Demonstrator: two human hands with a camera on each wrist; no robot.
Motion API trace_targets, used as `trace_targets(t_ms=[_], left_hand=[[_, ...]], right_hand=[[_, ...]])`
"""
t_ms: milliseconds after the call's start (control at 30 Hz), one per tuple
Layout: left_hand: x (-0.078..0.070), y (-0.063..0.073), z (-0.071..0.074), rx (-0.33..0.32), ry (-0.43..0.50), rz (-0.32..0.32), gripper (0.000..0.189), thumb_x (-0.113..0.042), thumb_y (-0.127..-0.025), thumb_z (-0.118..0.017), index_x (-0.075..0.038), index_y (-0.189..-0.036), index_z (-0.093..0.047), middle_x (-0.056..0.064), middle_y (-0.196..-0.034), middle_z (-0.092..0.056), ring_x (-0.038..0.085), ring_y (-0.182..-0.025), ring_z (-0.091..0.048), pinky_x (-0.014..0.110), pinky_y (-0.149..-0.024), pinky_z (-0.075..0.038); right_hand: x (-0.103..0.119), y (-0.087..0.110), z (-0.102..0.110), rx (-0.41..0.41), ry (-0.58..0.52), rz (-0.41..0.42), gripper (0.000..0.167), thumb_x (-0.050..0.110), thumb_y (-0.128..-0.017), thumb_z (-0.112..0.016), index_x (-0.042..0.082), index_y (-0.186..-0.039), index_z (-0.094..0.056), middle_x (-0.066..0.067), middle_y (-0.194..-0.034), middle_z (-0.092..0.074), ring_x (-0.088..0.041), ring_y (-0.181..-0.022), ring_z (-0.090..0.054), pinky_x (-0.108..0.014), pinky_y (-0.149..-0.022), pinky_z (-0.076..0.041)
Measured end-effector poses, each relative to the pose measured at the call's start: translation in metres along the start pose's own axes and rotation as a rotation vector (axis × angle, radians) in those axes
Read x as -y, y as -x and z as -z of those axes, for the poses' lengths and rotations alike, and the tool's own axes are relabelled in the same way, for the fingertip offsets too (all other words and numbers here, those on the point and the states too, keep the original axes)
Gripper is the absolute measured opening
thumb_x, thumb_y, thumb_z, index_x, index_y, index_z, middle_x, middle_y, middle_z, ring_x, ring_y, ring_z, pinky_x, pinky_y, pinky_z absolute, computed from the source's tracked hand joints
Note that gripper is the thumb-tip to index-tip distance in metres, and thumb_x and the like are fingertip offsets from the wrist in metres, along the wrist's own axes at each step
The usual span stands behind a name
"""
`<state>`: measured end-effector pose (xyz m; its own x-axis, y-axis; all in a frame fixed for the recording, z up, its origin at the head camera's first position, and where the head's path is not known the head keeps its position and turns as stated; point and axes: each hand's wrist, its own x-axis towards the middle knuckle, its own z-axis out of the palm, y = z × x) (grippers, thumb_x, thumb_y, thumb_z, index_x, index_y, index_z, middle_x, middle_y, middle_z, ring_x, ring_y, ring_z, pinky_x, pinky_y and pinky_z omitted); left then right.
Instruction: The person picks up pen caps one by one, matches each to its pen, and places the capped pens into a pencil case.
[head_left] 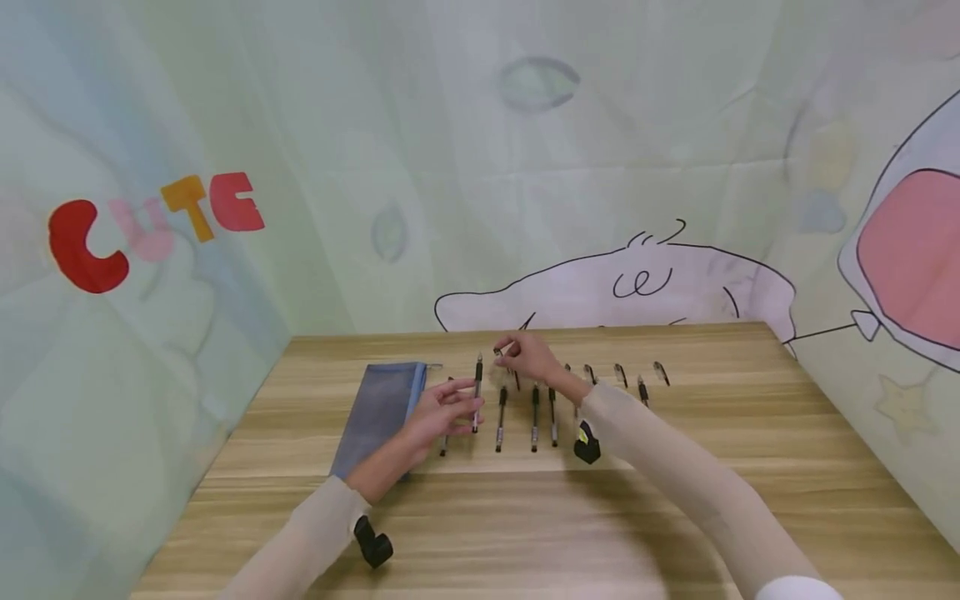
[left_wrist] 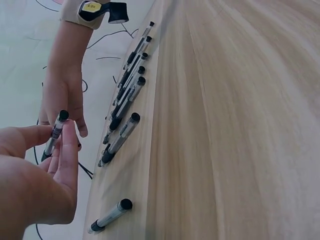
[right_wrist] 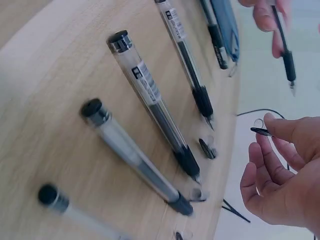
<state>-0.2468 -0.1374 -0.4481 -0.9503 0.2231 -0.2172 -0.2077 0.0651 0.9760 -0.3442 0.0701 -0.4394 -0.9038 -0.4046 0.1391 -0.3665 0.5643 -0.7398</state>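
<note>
My left hand (head_left: 438,414) pinches a clear-barrelled gel pen (head_left: 478,385) between thumb and fingers, its bare tip pointing up and away. In the right wrist view the black grip and tip of this pen are uncovered. Just to its right, my right hand (head_left: 531,358) holds a small clear pen cap (right_wrist: 260,131) with a black clip between thumb and index finger. Cap and pen are apart. Below my right hand, several uncapped pens (right_wrist: 155,102) lie side by side on the table, with loose caps (right_wrist: 207,148) beyond their tips.
A blue-grey zip pouch (head_left: 378,408) lies left of the pens. One more pen (left_wrist: 111,216) lies between it and the row, partly behind my left hand in the head view. More caps (head_left: 620,375) lie toward the back right of the wooden table (head_left: 525,533). A printed curtain (head_left: 337,208) hangs behind.
</note>
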Motion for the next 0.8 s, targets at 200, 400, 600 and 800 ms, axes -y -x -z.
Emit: trace_targets(t_ms=[200, 400, 600, 800], left_hand=[[-0.005, 0.000, -0.010, 0.003, 0.009, 0.008, 0.052, -0.014, -0.098, -0.069, -0.009, -0.147, -0.052, 0.020, -0.132, -0.065, 0.011, -0.085, -0.075, 0.029, -0.079, -0.065], [-0.006, -0.003, -0.020, 0.040, 0.015, 0.001, 0.049, -0.010, -0.098, -0.068, -0.006, -0.144, -0.052, 0.024, -0.133, -0.064, 0.016, -0.088, -0.075, 0.028, -0.075, -0.065], [-0.004, -0.006, -0.027, 0.084, 0.008, 0.000, 0.048, -0.009, -0.099, -0.067, -0.005, -0.144, -0.052, 0.024, -0.129, -0.064, 0.018, -0.090, -0.075, 0.033, -0.079, -0.065], [-0.003, -0.009, -0.036, 0.120, 0.026, -0.006, 0.052, -0.008, -0.095, -0.071, -0.006, -0.144, -0.052, 0.014, -0.118, -0.068, 0.015, -0.086, -0.074, 0.032, -0.079, -0.065]], right_hand=[[-0.007, 0.010, 0.022, 0.011, -0.113, -0.090, 0.037, 0.015, -0.101, -0.065, -0.004, -0.133, -0.062, -0.025, -0.108, -0.074, -0.041, -0.102, -0.070, -0.031, -0.073, -0.056], [-0.011, 0.021, 0.042, 0.036, -0.234, -0.208, 0.043, 0.018, -0.101, -0.065, -0.001, -0.140, -0.058, -0.024, -0.118, -0.070, -0.042, -0.116, -0.064, -0.056, -0.100, -0.054], [-0.020, 0.026, 0.055, 0.059, -0.293, -0.288, 0.048, 0.022, -0.103, -0.063, -0.001, -0.143, -0.053, -0.026, -0.130, -0.066, -0.042, -0.123, -0.058, -0.056, -0.106, -0.051], [-0.023, 0.027, 0.062, 0.052, -0.385, -0.316, 0.050, 0.024, -0.103, -0.062, -0.001, -0.145, -0.051, -0.025, -0.137, -0.061, -0.044, -0.128, -0.054, -0.057, -0.111, -0.047]])
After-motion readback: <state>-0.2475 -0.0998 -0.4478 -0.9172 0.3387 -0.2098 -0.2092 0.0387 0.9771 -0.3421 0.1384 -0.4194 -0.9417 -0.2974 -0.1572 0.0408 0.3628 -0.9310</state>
